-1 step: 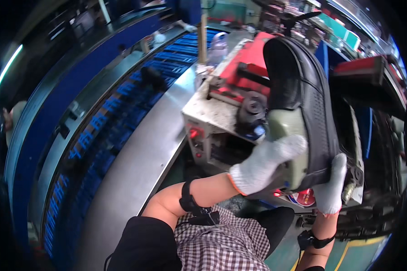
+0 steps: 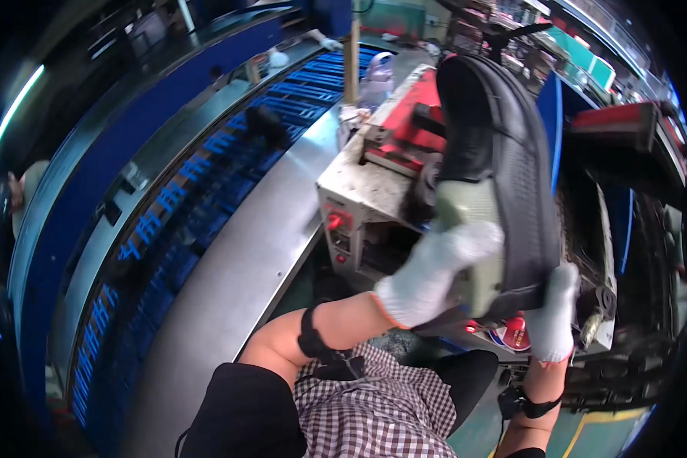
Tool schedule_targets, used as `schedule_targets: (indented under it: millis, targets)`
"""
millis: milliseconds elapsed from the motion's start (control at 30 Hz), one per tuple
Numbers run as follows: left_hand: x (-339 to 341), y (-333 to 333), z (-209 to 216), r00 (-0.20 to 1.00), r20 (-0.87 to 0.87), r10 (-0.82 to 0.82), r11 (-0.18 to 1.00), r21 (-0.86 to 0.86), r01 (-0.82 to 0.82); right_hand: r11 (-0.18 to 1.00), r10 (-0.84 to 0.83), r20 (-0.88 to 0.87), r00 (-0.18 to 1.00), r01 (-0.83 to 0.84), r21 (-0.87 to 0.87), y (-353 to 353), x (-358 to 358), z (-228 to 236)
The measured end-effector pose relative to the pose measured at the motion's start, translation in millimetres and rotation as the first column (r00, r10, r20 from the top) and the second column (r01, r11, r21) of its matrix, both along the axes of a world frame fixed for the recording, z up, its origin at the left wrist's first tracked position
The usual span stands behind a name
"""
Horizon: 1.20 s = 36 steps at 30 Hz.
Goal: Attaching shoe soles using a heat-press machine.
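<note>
A black shoe (image 2: 520, 175) is held up in front of me, toe upward and tilted slightly left. A pale green shoe last (image 2: 467, 204) fills its opening. My left hand (image 2: 439, 267), in a white knit glove, grips the last and the heel end from the left, thumb lying across the last. At the lower right of the heel, my right hand (image 2: 551, 314), gloved the same way, is closed on the shoe; most of its fingers are hidden behind it. Slight motion blur softens the gloves.
Behind the shoe stands a white and red machine (image 2: 359, 191) with red knobs. To the left runs a metal ledge (image 2: 229, 267) beside a conveyor with blue slats (image 2: 191, 175). A red-topped unit (image 2: 614, 118) stands at the right. A purple-capped bottle (image 2: 378, 76) sits farther back.
Both hands and the shoe have shifted slightly to the left in view. The shoe leans a little more to the left, and the grip stays the same.
</note>
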<state>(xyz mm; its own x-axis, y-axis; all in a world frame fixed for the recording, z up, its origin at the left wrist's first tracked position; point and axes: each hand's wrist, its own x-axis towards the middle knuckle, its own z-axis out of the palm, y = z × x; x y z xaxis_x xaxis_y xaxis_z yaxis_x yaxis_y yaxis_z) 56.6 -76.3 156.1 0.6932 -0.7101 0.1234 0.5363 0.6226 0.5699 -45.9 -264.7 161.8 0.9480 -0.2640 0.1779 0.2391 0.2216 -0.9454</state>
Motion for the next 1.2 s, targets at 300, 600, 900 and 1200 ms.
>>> schedule_targets:
  millis: [300,600,900,1200]
  targets:
    - [127.6,199.6,-42.4,0.826,-0.128,0.548,0.821,0.268,-0.503,0.585,-0.416,0.371,0.83,0.557,-0.589,-11.9,60.9,-42.9]
    - [365.8,315.4,-157.7,0.355,0.531,0.769,-0.041,0.596,-0.802,0.175,-0.569,0.37,0.735,0.548,-0.818,-53.2,79.0,-100.6]
    - [353.2,352.5,-205.7,0.617,0.689,0.38,-0.326,0.724,-0.608,0.392,-0.588,0.274,0.761,0.564,-0.727,-55.9,95.8,-119.7]
    - [180.5,516.5,-175.2,0.223,0.972,-0.071,-0.986,-0.102,0.13,0.224,-0.594,0.336,0.731,0.551,-0.804,-68.8,88.8,-116.3]
